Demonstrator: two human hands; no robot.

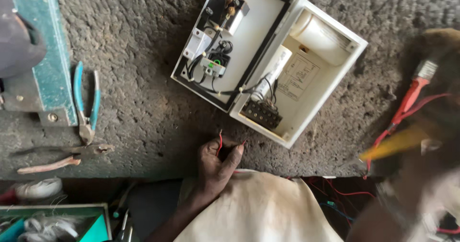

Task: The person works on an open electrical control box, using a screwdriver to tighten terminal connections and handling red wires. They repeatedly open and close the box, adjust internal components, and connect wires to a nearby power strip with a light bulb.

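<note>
A left hand (218, 163) pinches a thin red wire (220, 144) between thumb and fingers at the near edge of a rough grey surface (139, 55), the wire's two ends poking up above the knuckles. The wrist rests against a cream cloth (258, 208) that covers the person's lap.

Just beyond the hand lies an open white control box (311, 86) — its lid (254, 26) folded back to the left, carrying black wiring and small switch parts, while the body holds two white cylinders and a black terminal strip (261, 114) at its near corner. The box and the hand are near each other but apart.

At the right edge, the right hand (421, 175) is a blur; whether it is closed on anything cannot be told. Near it show a yellow handle (393, 145), a red-handled tool with a metal tip (414, 91) and loose red wires (345, 191) trailing below the surface.

Well to the left lie blue-handled pliers (86, 105), and below them rusty pliers (67, 156) — both flat on the surface beside a green metal bracket (45, 64). A green tray (96, 227) of odds and ends sits at the lower left.
</note>
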